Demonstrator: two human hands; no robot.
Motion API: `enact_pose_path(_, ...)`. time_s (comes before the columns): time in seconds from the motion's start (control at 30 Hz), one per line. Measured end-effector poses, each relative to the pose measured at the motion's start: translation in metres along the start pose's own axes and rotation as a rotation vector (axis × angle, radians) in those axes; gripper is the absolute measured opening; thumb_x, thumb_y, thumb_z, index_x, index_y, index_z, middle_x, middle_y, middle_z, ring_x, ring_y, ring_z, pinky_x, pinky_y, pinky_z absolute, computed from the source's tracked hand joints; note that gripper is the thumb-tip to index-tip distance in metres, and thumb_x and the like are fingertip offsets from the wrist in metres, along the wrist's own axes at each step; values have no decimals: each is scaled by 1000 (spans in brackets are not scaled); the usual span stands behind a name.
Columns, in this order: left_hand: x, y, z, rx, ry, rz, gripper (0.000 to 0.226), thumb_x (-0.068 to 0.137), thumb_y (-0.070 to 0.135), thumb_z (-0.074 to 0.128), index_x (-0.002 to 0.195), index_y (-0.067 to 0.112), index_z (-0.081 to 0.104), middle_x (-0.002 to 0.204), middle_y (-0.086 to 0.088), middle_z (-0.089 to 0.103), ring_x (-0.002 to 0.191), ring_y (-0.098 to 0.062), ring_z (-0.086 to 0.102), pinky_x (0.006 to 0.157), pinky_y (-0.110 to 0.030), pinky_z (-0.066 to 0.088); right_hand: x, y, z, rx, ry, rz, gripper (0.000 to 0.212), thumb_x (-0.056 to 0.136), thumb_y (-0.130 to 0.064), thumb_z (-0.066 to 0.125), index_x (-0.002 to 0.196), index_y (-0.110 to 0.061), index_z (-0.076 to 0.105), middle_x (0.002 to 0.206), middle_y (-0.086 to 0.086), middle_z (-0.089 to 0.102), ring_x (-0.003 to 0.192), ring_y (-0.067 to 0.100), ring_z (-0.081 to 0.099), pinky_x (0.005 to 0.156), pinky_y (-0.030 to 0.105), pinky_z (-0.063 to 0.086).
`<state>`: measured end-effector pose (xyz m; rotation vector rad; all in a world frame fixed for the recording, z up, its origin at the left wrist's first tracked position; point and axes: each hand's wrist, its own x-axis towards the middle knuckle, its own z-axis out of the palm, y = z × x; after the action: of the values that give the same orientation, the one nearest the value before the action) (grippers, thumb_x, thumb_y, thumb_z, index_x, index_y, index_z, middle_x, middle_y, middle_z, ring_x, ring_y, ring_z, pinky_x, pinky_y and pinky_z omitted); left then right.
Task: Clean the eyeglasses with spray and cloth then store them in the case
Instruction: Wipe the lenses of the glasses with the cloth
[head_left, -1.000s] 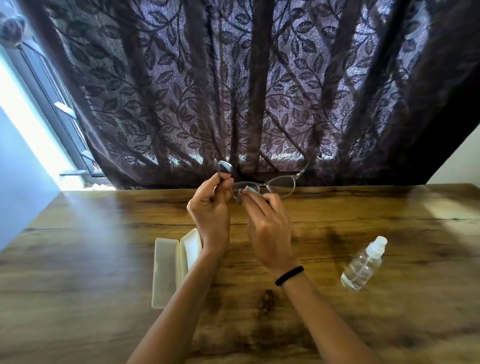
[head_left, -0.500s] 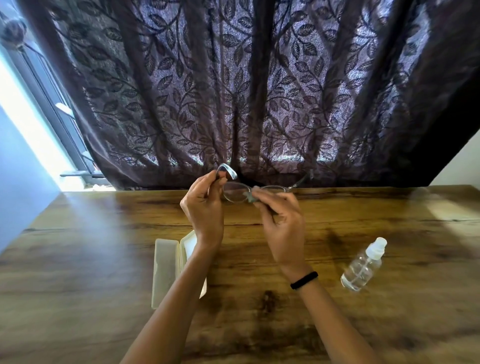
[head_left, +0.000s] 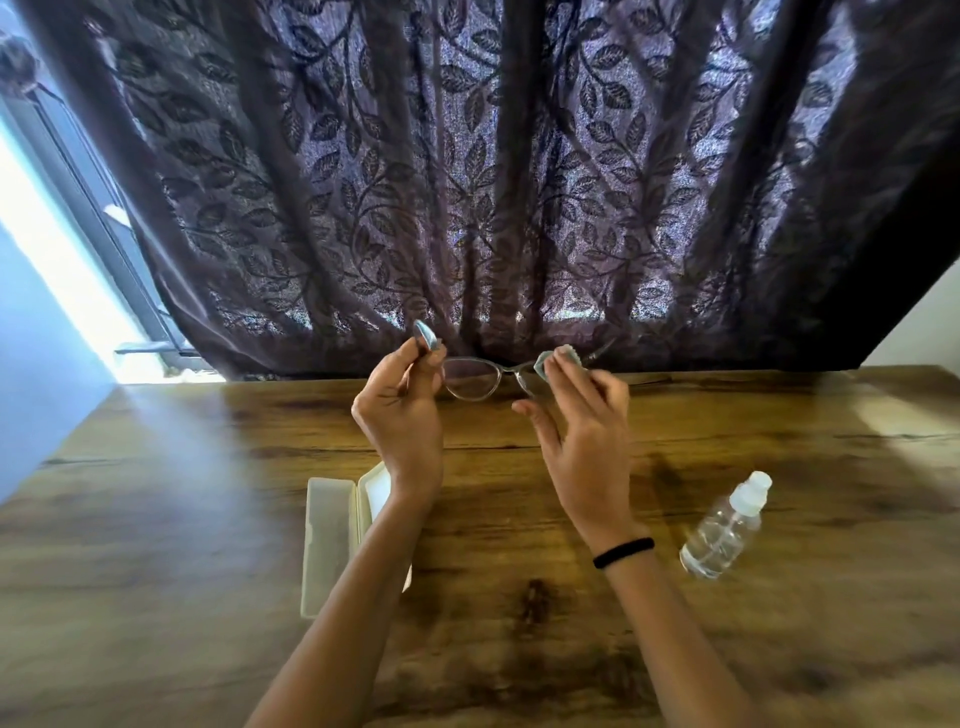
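wooden table (head_left: 156, 519) beneath two raised hands. the left hand (head_left: 400, 415) pinches the left end of the eyeglasses (head_left: 470, 378), steadying them in the air above the table's far edge. the right hand (head_left: 582, 431) pinches a pale blue cloth (head_left: 558, 359) over the right lens, thumb held apart, seemingly to wipe it. an open pale case (head_left: 332, 540) lies on the table, partly under the left forearm, ready for storing. a clear spray bottle (head_left: 727, 530) sits near the right wrist, within reach. a dark leaf-patterned curtain (head_left: 519, 182) hangs behind
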<state>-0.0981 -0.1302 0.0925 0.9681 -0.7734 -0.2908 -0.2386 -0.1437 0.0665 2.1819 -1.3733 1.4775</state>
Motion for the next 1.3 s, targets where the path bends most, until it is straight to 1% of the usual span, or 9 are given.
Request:
enact_pose_path(0.17, 1, 2, 0, -21, -4, -15, 18, 80, -7, 64, 97, -7, 67, 83, -12, 67, 70, -11, 63, 66, -27, 55, 2, -4, 4, 39, 10, -19, 35, 86, -21, 56, 119, -9, 61, 124, 0, 61, 104, 13, 42, 94, 25, 39)
enact_pose_path(0.33, -2, 4, -2, -42, -3, -27, 19, 80, -6, 64, 98, -7, 67, 88, -17, 68, 72, -14, 64, 66, -27, 55, 5, -3, 2, 138, -29, -27, 34, 83, -8, 62, 117, -12, 62, 120, -4, 63, 105, 10, 44, 92, 25, 44)
enact_pose_path(0.53, 0, 5, -1, -55, -4, -58, 19, 80, -6, 64, 98, -11, 65, 90, -24, 68, 76, -17, 66, 69, -33, 57, 7, 6, -1, 89, 45, -70, 21, 79, -17, 68, 98, -11, 71, 99, 0, 71, 92, 13, 46, 73, 36, 52)
enact_pose_path(0.7, -3, 6, 0, -77, -35, -48, 19, 79, -6, 64, 97, -2, 67, 86, -18, 68, 76, -15, 66, 68, -25, 56, 4, 14, 1, -41, 117, -43, 19, 80, -28, 69, 90, -12, 72, 90, -1, 69, 89, 16, 47, 71, 34, 49)
enact_pose_path(0.8, -1, 6, 1, -102, -37, -44, 22, 79, -8, 64, 98, 3, 66, 82, -12, 66, 71, -10, 64, 66, -22, 55, 4, 15, 2, -20, 96, -32, 21, 81, -29, 68, 96, -15, 71, 96, -2, 66, 95, 16, 43, 77, 36, 46)
enact_pose_path(0.93, 2, 8, 2, -101, -42, -37, 21, 80, -10, 62, 99, -2, 66, 85, -15, 66, 72, -8, 64, 66, -20, 55, 5, 13, 1, 31, 10, -57, 28, 81, -33, 63, 105, -19, 69, 106, 1, 63, 102, 18, 40, 85, 36, 42)
enact_pose_path(1.07, 3, 8, -1, -100, -67, -35, 22, 80, -9, 62, 98, 5, 66, 84, -12, 67, 75, -12, 65, 67, -21, 55, 10, 12, 1, 40, -36, -66, 33, 84, -34, 58, 115, -23, 63, 111, 1, 57, 101, 18, 37, 82, 37, 44)
enact_pose_path(1.2, 2, 6, 0, -107, -80, -40, 21, 81, -8, 62, 99, 2, 66, 86, -14, 67, 80, -20, 65, 69, -22, 55, 16, 15, 1, -85, -116, -107, 43, 88, -36, 49, 130, -28, 49, 120, -2, 40, 99, 18, 34, 80, 34, 40)
enact_pose_path(1.3, 0, 5, 1, -102, -93, -31, 22, 81, -7, 62, 99, 5, 66, 86, -14, 67, 79, -19, 66, 68, -23, 54, 19, 14, 1, -181, -124, -95, 44, 89, -38, 45, 132, -27, 45, 121, 1, 38, 98, 20, 34, 77, 35, 41)
